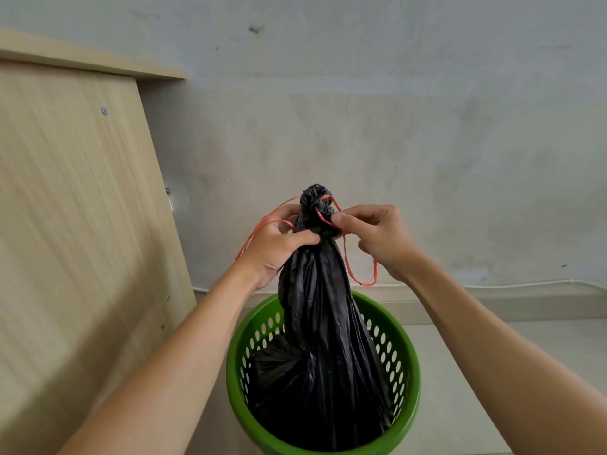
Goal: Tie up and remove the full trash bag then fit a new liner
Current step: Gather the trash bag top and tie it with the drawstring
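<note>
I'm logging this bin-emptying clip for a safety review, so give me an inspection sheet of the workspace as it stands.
Surface: pale floor, bare where seen.
Job's things: black trash bag, neck gathered, still sits in the green perforated bin; red string loops round the neck, not yet knotted.
Clutter: nothing seen.
Grips: left hand grips the bag neck; right hand pinches the string.
Cables: thin white cable runs along the wall base.
Surroundings: grey wall; wooden panel at left.

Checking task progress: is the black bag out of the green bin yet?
Still in. The black bag has its body inside the green bin; only its gathered neck rises above the rim, gripped by the left hand.
</note>
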